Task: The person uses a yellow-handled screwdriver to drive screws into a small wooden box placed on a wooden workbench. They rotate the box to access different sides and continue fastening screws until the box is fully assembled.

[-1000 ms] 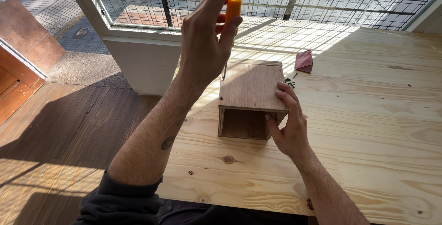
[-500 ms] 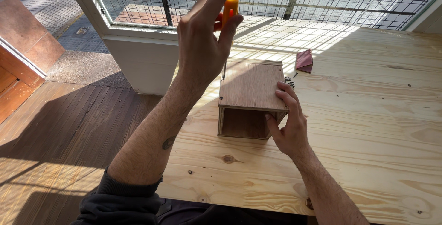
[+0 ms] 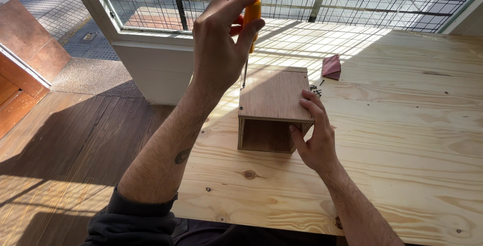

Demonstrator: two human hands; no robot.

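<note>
Open-fronted plywood box (image 3: 274, 107) on pale pine worktop (image 3: 402, 140), steadied by right hand (image 3: 314, 138); left hand (image 3: 219, 50) above, pinching orange-handled screwdriver (image 3: 250, 22) upright.

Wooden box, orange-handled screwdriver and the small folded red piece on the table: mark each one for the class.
Wooden box (image 3: 274, 95), head view, on its top panel.
Orange-handled screwdriver (image 3: 253, 13), head view, on the handle.
Folded red piece (image 3: 331, 67), head view, on its upper face.
</note>
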